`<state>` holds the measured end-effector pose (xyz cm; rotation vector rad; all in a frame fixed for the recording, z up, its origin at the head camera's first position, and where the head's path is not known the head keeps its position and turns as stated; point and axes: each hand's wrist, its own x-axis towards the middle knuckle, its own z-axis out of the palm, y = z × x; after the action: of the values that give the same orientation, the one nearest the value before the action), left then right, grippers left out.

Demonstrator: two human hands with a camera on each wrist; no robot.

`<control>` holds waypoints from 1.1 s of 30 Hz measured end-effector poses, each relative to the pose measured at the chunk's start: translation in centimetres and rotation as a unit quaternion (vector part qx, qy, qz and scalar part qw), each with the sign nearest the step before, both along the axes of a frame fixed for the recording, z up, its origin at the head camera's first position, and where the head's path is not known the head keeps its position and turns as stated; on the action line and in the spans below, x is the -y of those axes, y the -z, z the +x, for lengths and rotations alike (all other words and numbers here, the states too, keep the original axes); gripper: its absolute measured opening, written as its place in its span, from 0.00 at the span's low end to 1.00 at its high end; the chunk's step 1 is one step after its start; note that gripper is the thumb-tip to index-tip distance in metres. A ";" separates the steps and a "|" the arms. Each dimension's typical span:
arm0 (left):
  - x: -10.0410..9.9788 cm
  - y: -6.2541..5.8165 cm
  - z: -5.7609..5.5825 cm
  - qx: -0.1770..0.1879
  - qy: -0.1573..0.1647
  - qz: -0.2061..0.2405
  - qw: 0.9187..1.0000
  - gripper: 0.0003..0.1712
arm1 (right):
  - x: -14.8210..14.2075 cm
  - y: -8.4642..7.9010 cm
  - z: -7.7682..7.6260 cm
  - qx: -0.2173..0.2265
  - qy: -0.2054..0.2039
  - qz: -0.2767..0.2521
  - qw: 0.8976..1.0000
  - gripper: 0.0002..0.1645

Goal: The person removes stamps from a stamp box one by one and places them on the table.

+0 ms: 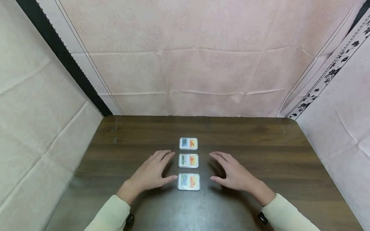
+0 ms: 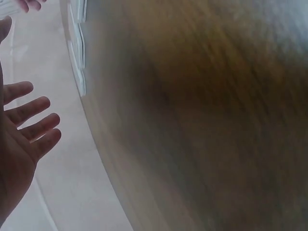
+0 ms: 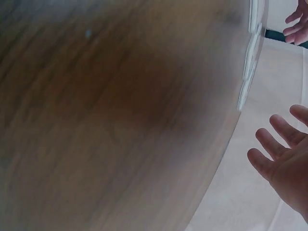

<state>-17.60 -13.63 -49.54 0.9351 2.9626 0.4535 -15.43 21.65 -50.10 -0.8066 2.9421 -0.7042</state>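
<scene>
Three flat clear-edged cases with colourful printed faces form a column on the table: a far case (image 1: 188, 143), a middle case (image 1: 188, 161) and a near case (image 1: 189, 182). Left of the column my left hand (image 1: 151, 171) hovers with fingers spread loosely, its thumb tip right at the near case's edge. My right hand (image 1: 233, 172) is on the other side, a small gap from the cases, thumb and fingers apart. Both hands hold nothing. In the left wrist view the cases (image 2: 79, 43) appear edge-on, as do the cases (image 3: 249, 57) in the right wrist view.
The dark wooden table (image 1: 135, 132) has a rounded far edge. Pale cloth (image 1: 182, 70) hangs behind it, and more cloth panels stand at the left (image 1: 32, 137) and right (image 1: 355, 120). A small black wrist device (image 1: 263, 218) sits at the right sleeve.
</scene>
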 end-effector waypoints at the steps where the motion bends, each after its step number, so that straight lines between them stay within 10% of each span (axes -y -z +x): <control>1: -0.1 0.1 0.0 0.000 0.001 -0.001 1.000 0.51 | 0.2 0.0 0.1 0.003 -0.001 -0.002 1.000 0.50; 33: -3.0 2.2 0.9 0.041 0.069 -0.031 0.996 0.50 | 4.9 1.4 0.5 0.024 -0.083 0.033 0.996 0.45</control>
<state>-16.68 -10.68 -51.74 1.0787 2.7981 0.3851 -14.95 16.74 -51.55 -0.9999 2.7981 -0.6037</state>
